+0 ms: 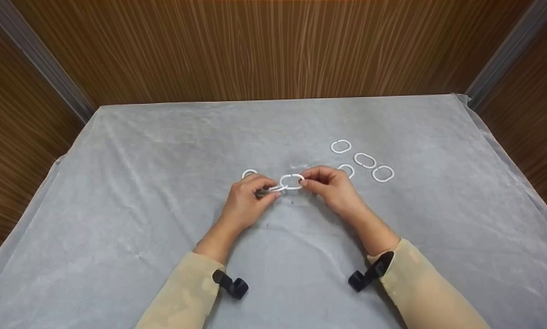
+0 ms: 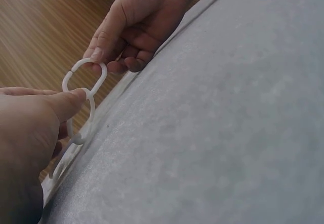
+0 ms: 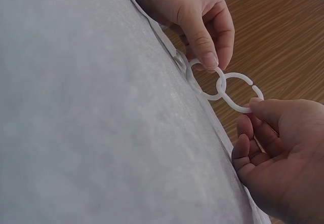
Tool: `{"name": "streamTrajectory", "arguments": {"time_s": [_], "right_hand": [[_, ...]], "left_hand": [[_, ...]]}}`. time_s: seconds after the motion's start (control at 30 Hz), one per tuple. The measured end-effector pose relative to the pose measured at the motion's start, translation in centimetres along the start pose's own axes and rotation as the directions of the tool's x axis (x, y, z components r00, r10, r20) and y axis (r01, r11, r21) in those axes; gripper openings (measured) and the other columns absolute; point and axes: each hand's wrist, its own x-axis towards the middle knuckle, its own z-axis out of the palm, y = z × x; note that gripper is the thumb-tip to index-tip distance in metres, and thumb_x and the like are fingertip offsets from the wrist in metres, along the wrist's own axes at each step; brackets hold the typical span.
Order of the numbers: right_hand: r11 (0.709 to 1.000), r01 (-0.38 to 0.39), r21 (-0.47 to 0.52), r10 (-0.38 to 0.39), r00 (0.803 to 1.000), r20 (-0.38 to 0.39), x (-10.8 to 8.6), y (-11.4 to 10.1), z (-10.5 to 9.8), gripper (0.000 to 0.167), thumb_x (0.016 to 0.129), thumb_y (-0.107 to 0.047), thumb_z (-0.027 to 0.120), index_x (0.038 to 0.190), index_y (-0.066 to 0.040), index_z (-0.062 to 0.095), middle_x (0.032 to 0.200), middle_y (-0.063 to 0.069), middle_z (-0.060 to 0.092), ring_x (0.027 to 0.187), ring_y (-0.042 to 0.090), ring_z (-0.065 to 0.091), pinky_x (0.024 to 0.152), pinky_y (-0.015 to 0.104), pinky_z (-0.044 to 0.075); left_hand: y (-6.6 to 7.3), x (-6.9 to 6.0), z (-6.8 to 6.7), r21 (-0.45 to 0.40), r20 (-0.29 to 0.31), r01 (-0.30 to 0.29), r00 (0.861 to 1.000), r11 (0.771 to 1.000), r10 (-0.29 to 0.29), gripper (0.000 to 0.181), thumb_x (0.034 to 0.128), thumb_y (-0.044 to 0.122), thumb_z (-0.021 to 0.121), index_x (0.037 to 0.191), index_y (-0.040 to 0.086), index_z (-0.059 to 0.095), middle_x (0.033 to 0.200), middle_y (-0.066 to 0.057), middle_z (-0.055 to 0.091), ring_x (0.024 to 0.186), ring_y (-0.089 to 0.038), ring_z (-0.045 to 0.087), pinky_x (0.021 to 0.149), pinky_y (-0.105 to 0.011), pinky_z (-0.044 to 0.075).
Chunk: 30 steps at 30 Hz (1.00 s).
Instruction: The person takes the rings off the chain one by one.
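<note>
A white oval link [image 1: 292, 188] with a small gap in its side is between the two hands, its right end pinched by the thumb and index finger of the right hand [image 1: 335, 187]; the right hand's other fingers curl in below that pinch without gripping anything. At its other end, just beside the left fingers, it passes through a second white link [image 2: 92, 115], which the left hand [image 1: 247, 201] pinches between thumb and fingers. Below the left fingers, in the left wrist view, a third white link [image 2: 62, 152] adjoins the second, partly blurred. From the head, the arc of a white link [image 1: 249, 171] shows just beyond the left knuckles; the hand hides the rest. Four loose links lie past the right fingers: a half-hidden link [image 1: 352, 171] just behind the right hand, a far link [image 1: 341, 152] beyond it, and, farther to the right, a slanted link [image 1: 363, 154] next to a rightmost link [image 1: 383, 181]. All four rest on the desk [image 1: 278, 256], covered in creased grey cloth. Nearer than the fingers come beige sleeves [image 1: 182, 292] with black wrist devices [image 1: 230, 284]; well beyond the fingers stands a wood-grained panel [image 1: 273, 45].
</note>
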Motion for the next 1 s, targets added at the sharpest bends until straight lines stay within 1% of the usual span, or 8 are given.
{"name": "streamTrajectory", "arguments": {"time_s": [0.23, 0.37, 0.57, 0.77, 1.0], "right_hand": [[1.0, -0.008, 0.021, 0.008, 1.0, -0.005, -0.06, -0.26, -0.01, 0.017, 0.093, 0.0, 0.078, 0.107, 0.01, 0.074, 0.089, 0.001, 0.073, 0.078, 0.009, 0.063, 0.069, 0.02, 0.048], [1.0, -0.01, 0.026, 0.01, 1.0, -0.003, -0.06, -0.26, 0.01, 0.018, 0.093, 0.0, 0.078, 0.107, 0.01, 0.074, 0.088, 0.001, 0.073, 0.078, 0.009, 0.063, 0.07, 0.02, 0.048], [1.0, -0.011, 0.024, 0.011, 1.0, -0.002, 0.01, -0.11, 0.01, 0.018, 0.093, -0.001, 0.078, 0.107, 0.01, 0.074, 0.089, 0.001, 0.073, 0.078, 0.009, 0.062, 0.07, 0.02, 0.048], [1.0, -0.012, 0.024, 0.012, 1.0, -0.005, -0.07, -0.34, 0.04, 0.018, 0.094, -0.001, 0.078, 0.107, 0.01, 0.074, 0.089, 0.001, 0.073, 0.078, 0.009, 0.062, 0.07, 0.02, 0.049], [0.999, -0.015, 0.029, 0.015, 1.0, -0.007, -0.09, -0.32, 0.01, 0.018, 0.094, -0.002, 0.077, 0.108, 0.01, 0.074, 0.089, 0.001, 0.072, 0.079, 0.01, 0.062, 0.07, 0.021, 0.049]], "left_hand": [[-0.18, -0.02, 0.1, -0.013, 0.01, -0.02, 1.0, 1.0, 0.02, 0.013, 0.0884, 0.006, 0.087, 0.099, 0.003, 0.079, 0.097, -0.007, 0.074, 0.089, -0.02, 0.073, 0.079, -0.034, 0.062], [-0.19, -0.04, 0.14, -0.006, 0.016, -0.01, 1.0, 1.0, 0.01, 0.012, 0.0887, 0.006, 0.087, 0.098, 0.004, 0.079, 0.097, -0.006, 0.073, 0.088, -0.019, 0.072, 0.079, -0.033, 0.062], [-0.07, -0.08, 0.07, 0.029, 0.018, 0.013, 1.0, 1.0, -0.014, 0.009, 0.0904, 0.007, 0.085, 0.098, 0.006, 0.08, 0.096, -0.005, 0.074, 0.087, -0.017, 0.071, 0.078, -0.033, 0.061], [-0.08, -0.08, 0.14, 0.038, 0.001, 0.029, 1.0, 0.999, -0.029, 0.006, 0.0915, 0.006, 0.084, 0.096, 0.006, 0.081, 0.094, -0.004, 0.074, 0.085, -0.016, 0.07, 0.076, -0.032, 0.06], [0.02, 0.0, 0.06, 0.032, -0.033, 0.023, 0.999, 0.999, -0.022, 0.005, 0.0904, 0.005, 0.085, 0.095, 0.006, 0.082, 0.095, -0.005, 0.074, 0.083, -0.017, 0.07, 0.074, -0.031, 0.06]]}}
